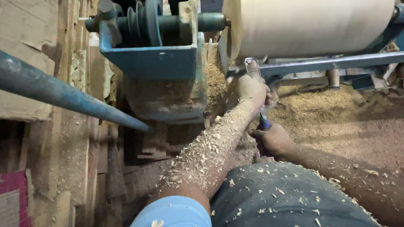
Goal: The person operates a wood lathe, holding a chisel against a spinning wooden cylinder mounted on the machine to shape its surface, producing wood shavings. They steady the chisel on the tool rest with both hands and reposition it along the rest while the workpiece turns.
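Head view, looking down at a wood lathe (161,55) painted blue. A pale wooden cylinder (309,9) is mounted across it, lying level at the top of the frame. Just below the cylinder's left end, the left hand (252,90) is clenched around the upper shaft of a turning chisel (255,76), pressing it onto the blue tool rest (354,60). The chisel's metal tip pokes up above this hand, close under the cylinder. Nearer the body, the right hand (271,139) grips the chisel's blue handle end. Both forearms carry wood shavings. Sawdust (362,116) lies heaped beneath the lathe. A blue metal pipe (32,83) slants across the left.
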A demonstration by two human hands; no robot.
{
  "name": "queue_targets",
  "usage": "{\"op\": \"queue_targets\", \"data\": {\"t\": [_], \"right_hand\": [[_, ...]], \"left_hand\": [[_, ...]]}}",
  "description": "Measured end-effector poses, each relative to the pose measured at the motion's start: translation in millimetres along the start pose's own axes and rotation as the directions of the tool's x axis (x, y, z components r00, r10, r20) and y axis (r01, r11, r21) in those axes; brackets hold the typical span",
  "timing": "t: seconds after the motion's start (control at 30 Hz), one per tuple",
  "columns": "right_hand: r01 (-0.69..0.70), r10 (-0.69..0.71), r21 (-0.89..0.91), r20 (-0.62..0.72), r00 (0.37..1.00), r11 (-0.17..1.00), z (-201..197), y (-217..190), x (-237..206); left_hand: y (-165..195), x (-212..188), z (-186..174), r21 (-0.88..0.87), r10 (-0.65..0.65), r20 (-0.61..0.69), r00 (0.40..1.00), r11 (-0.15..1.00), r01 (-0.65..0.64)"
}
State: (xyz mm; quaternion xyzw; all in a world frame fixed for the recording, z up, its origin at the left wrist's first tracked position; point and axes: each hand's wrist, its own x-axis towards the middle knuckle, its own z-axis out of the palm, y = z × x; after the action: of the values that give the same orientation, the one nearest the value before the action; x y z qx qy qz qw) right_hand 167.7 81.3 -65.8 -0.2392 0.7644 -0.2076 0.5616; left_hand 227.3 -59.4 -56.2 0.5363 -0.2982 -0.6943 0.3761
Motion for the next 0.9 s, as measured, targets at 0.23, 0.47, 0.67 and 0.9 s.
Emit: {"op": "queue_targets", "data": {"t": [0.23, 0.47, 0.67, 0.9], "right_hand": [[0.046, -0.041, -0.107, 0.044, 0.998, 0.993, -9, -3, -3], [0.009, -0.009, -0.007, 0.028, 1.000, 1.000, -9, -3, -7], [-0.024, 0.032, -0.094, 0.082, 0.996, 0.995, -22, 14, 8], [-0.048, -0.210, -0.773, -0.231, 0.950, 0.633, -74, 18, -15]], "left_hand": [[0, -3, 8, 0.025, -0.094, -0.037, 0.995, 0.995, 0.095], [2, -6, 12, -0.170, -0.185, 0.018, 0.983, 0.968, 0.185], [-16, 0, 7, -0.191, -0.098, 0.133, 0.986, 0.974, 0.123], [-93, 11, -39, 0.161, -0.006, 0.332, 0.943, 0.986, -0.051]]}}
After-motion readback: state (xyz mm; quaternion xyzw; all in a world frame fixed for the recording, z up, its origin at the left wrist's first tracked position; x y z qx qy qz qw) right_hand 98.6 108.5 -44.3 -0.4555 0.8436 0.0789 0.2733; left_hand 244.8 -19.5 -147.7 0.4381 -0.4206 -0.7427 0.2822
